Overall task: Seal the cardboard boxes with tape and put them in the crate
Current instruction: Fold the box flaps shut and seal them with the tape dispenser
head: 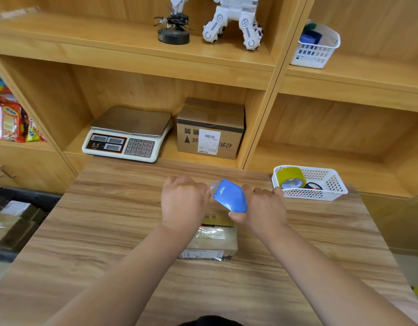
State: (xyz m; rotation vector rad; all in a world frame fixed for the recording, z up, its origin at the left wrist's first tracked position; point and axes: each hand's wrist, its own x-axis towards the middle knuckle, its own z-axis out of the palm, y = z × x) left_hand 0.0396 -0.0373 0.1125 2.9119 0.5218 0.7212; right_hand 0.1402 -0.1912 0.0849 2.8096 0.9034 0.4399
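Closest in, a small cardboard box (212, 238) sits on the wooden table (109, 231), with clear tape shining across its top. Just above its far end, the right hand (264, 208) grasps a blue tape dispenser (231, 196), and the left hand (183, 201) pinches the tape strip (213, 185) at its mouth. Left of the table stands a dark crate (27, 196) holding boxes. Farther right, a white basket (330, 191) holds a yellow tape roll (291, 176). Beyond, a scale (130, 132) sits on the shelf.
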